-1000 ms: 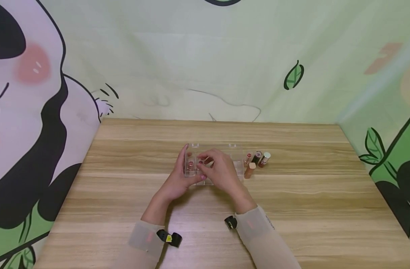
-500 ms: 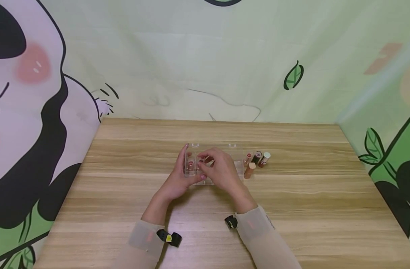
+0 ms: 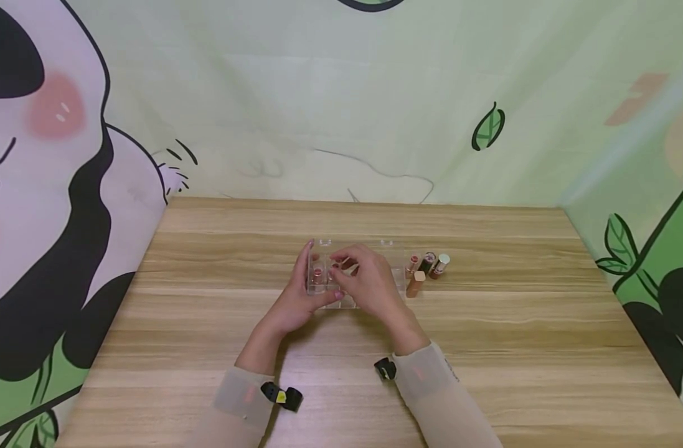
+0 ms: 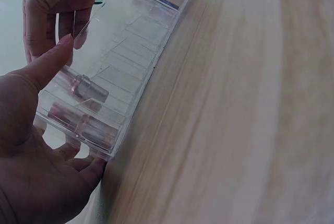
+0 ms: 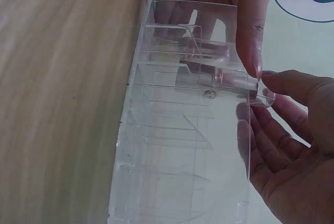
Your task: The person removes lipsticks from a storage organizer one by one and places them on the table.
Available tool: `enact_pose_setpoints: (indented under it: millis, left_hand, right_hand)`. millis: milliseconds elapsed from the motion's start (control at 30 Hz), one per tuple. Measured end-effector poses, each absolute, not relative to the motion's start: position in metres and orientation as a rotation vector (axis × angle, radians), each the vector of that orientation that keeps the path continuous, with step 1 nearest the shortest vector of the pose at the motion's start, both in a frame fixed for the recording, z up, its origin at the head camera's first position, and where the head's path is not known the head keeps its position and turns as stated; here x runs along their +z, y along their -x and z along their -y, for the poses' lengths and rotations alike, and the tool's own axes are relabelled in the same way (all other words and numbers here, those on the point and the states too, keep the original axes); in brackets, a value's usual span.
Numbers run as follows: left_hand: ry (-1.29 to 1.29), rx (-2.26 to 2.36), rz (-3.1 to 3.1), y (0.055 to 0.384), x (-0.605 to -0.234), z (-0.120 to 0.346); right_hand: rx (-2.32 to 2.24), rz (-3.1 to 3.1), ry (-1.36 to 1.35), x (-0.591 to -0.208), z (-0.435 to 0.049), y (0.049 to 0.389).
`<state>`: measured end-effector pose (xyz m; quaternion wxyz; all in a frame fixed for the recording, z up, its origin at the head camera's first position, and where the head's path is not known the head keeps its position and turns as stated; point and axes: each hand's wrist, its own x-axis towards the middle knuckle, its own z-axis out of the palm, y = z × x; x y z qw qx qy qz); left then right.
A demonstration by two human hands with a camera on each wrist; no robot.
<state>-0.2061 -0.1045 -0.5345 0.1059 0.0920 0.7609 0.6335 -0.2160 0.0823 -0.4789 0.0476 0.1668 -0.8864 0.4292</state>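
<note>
A clear plastic organizer box [image 3: 396, 292] with divided compartments stands on the table. My left hand [image 3: 296, 303] grips its left end, thumb along the near side and fingers around the far side. One lipstick [image 4: 82, 126] stands upright in the end compartment. Beside it, a second lipstick [image 5: 232, 79] sits in the neighbouring compartment, its clear top rising past the rim. My right hand [image 3: 369, 283] pinches that top between thumb and fingers, as the right wrist view shows. In the head view the right hand covers much of the box's middle.
Just right of the box stand several more lipsticks, among them an orange-brown one [image 3: 415, 285], a dark one [image 3: 426, 264] and a white-capped one [image 3: 441, 265]. The wooden table [image 3: 207, 249] meets a printed cloth backdrop [image 3: 296, 112] at the back.
</note>
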Motion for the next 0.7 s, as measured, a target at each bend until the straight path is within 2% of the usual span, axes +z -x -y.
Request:
enact_pose_setpoints:
  millis: [700]
  left_hand:
    - [-0.275,1.854,-2.258,0.208,-0.537,0.105]
  right_hand:
    - [1.357,2.626,-0.530,-0.468,-0.085,0.216]
